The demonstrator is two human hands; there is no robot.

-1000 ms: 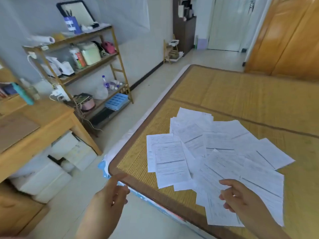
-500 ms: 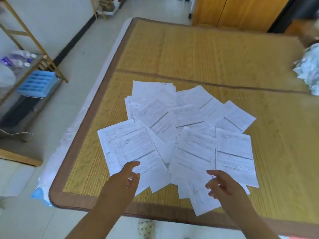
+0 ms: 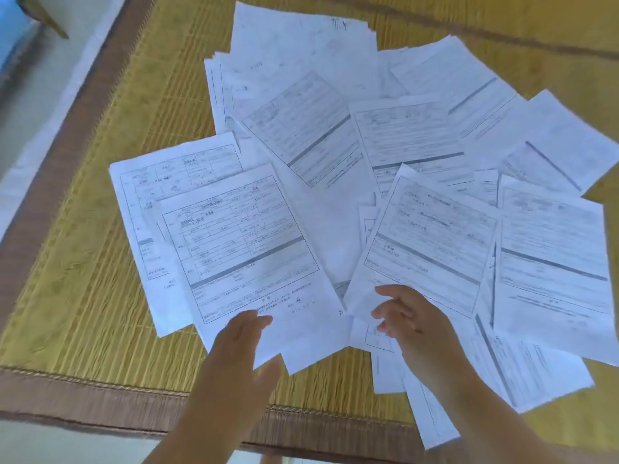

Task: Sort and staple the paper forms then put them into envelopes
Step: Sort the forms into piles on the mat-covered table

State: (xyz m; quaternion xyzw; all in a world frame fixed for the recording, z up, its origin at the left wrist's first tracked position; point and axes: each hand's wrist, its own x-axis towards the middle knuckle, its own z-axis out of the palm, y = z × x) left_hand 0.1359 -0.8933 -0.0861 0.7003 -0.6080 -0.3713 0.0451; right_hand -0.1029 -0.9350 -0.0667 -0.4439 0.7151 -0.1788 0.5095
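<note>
Several white printed paper forms lie fanned out and overlapping on a woven straw mat. My left hand hovers over the bottom edge of the nearest left form, fingers apart, holding nothing. My right hand reaches over the lower corner of a form in the middle of the spread, fingers loosely spread; no sheet is gripped. No stapler or envelope is in view.
The mat has a brown fabric border along its near and left edges, and pale floor lies beyond the left edge. A blue object sits at the top left corner.
The view has dropped and closed in on the papers. Both hands have moved forward from off the mat edge to over the nearest forms.
</note>
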